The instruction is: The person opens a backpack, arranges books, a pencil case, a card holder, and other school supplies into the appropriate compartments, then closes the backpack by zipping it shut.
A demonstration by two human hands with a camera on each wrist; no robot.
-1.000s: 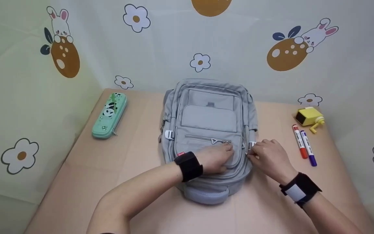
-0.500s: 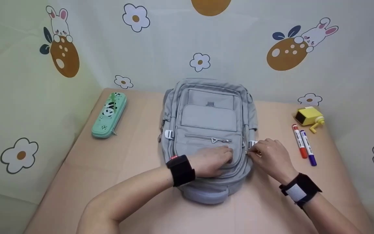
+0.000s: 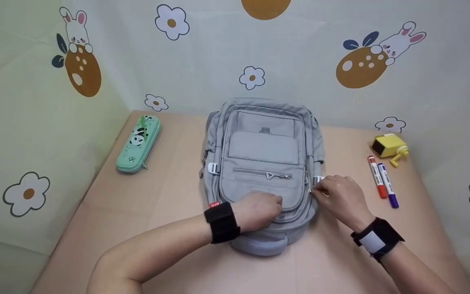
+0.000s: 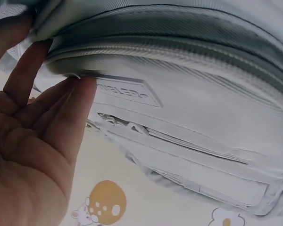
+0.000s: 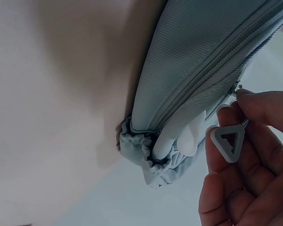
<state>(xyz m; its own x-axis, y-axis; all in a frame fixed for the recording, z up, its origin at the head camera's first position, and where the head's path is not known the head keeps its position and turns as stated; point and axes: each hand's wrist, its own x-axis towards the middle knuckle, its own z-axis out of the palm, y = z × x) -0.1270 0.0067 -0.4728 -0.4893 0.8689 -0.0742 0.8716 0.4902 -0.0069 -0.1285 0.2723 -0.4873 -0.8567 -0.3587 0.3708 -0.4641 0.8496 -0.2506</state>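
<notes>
A grey backpack [image 3: 263, 147] lies front side up on the table, its padded handle [image 3: 259, 246] toward me. My left hand [image 3: 257, 210] rests on its lower front. In the left wrist view the fairly straight fingers [image 4: 68, 113] touch the front pocket [image 4: 193, 108] beside a curved zipper [image 4: 146, 52], near a raised logo patch [image 4: 127, 92]. At the bag's right side my right hand [image 3: 341, 196] pinches a zipper pull [image 5: 240, 92] between thumb and index finger; its triangular tab [image 5: 228, 142] hangs against the other fingers. A short front zipper [image 3: 262, 173] crosses the pocket.
A green panda pencil case [image 3: 138, 145] lies at the table's [image 3: 149, 212] left. On the right are a yellow pencil sharpener with a crank [image 3: 389, 146], a red marker [image 3: 377, 177] and a blue-purple marker [image 3: 388, 185]. A printed cloth [image 3: 202, 61] stands behind.
My left hand has slid left and toward me over the backpack's lower front, uncovering the end of the short zipper. The right hand has stayed almost still, still pinching the zipper pull.
</notes>
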